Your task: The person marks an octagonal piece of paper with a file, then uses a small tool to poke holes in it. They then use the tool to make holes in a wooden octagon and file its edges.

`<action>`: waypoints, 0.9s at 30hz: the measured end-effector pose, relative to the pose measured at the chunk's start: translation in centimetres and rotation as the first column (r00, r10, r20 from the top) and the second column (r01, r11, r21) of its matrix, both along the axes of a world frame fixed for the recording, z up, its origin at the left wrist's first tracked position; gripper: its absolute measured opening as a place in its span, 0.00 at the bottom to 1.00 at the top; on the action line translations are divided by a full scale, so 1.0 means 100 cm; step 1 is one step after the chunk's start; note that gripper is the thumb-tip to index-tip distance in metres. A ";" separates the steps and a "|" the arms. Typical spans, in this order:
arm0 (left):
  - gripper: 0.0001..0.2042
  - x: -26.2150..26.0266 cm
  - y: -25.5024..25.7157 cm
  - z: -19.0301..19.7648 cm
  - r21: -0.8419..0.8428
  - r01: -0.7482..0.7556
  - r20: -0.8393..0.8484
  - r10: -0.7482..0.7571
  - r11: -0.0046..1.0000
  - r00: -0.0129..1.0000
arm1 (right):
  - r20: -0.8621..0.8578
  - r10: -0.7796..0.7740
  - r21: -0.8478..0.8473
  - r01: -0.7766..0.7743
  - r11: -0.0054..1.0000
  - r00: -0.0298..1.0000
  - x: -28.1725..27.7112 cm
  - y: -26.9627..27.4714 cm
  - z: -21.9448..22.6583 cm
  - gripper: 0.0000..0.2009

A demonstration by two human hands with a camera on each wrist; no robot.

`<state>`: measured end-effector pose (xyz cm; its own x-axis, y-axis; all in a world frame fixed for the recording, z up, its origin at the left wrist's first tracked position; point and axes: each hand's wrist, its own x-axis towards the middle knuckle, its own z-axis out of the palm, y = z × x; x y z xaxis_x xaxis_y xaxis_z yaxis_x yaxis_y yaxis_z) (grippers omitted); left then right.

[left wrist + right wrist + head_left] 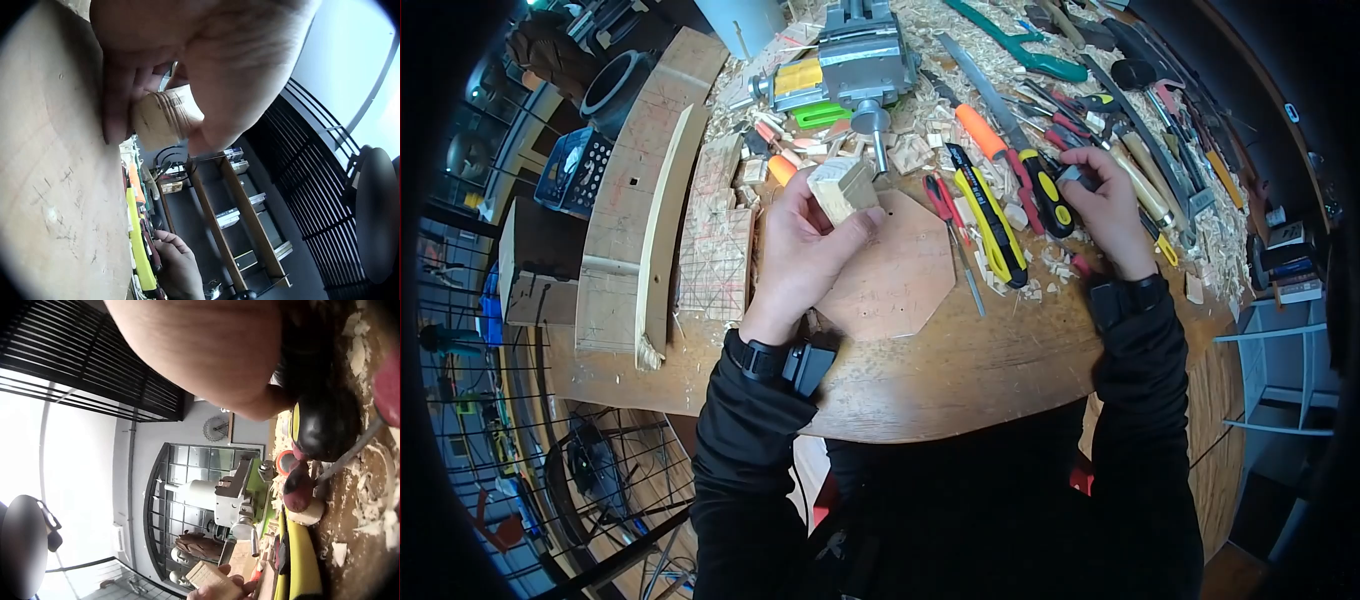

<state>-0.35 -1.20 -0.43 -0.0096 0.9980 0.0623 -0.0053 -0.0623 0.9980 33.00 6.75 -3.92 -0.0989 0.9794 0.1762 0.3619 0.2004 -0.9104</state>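
In the head view the left hand (802, 255) grips a pale, grooved wood block (843, 190) between thumb and fingers, above an octagonal board (890, 275). The left wrist view shows the block (164, 119) pinched by thumb and fingers close over the board (56, 181). Among the tools on the right, the right hand (1108, 215) holds a small dark grey piece (1076, 178) between thumb and fingers; what it is cannot be told. Just left of that hand lies a black and yellow handled tool (1046, 195).
A yellow cutter (990, 220) and a red-handled screwdriver (943, 200) lie between the hands. Behind stands a metal vise (865, 60). A long curved wood strip (662, 240) lies at left. Wood shavings and several tools cover the bench's back and right.
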 end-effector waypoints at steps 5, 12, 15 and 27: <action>0.23 -0.003 0.002 -0.004 -0.016 -0.012 0.032 0.013 1.000 0.999 | 0.108 -0.060 0.036 0.056 0.998 0.992 0.001 -0.001 0.002 0.15; 0.21 -0.003 0.002 -0.003 0.025 0.027 0.132 -0.030 0.999 0.991 | 0.101 -0.055 0.039 0.051 0.998 0.993 0.005 0.003 -0.005 0.15; 0.21 -0.005 0.003 -0.004 0.018 0.040 0.158 -0.042 0.999 0.987 | 0.084 -0.051 0.056 0.046 0.997 0.995 0.004 0.003 -0.006 0.15; 0.21 -0.007 0.002 -0.001 -0.039 0.037 0.118 -0.032 0.999 0.993 | -0.271 -0.121 0.082 0.148 0.986 0.955 0.006 0.009 -0.008 0.12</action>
